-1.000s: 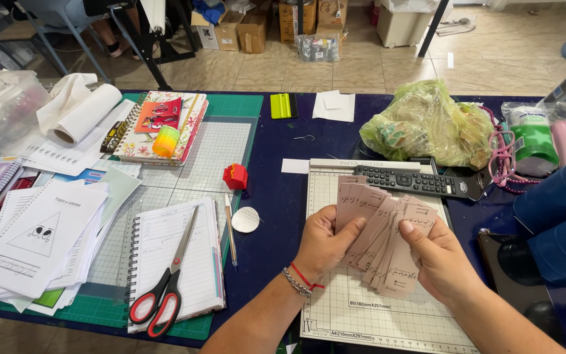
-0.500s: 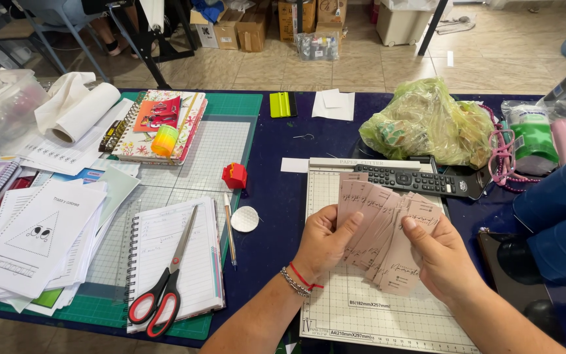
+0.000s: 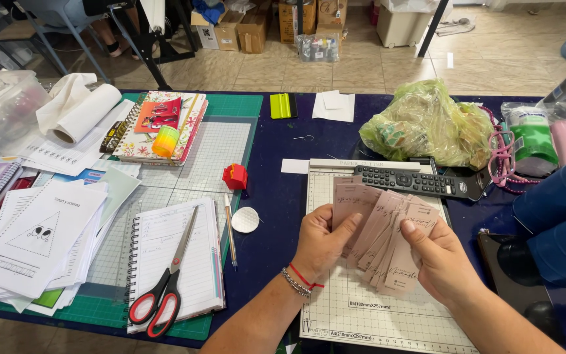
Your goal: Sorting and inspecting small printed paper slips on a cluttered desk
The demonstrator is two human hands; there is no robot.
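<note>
1. The left hand [image 3: 322,246] and the right hand [image 3: 443,259] together hold a fanned stack of dusty-pink paper tags [image 3: 381,229], the fingers of both closed on it, over the near middle of the bench.
2. Under the hands lies a white gridded paper cutter [image 3: 355,314], with a black remote control [image 3: 414,181] across its far edge.
3. The bench [image 3: 276,196] is covered in dark blue, with a green cutting mat [image 3: 230,108] on its left half.
4. On the mat lie a spiral notebook [image 3: 198,269] with red-handled scissors [image 3: 162,288] on it, a pencil [image 3: 230,229] and a small red block [image 3: 235,176].
5. Far right sits a yellow-green plastic bag [image 3: 427,124].
6. Beyond the bench, beige floor tiles [image 3: 375,69] carry cardboard boxes [image 3: 257,26].
</note>
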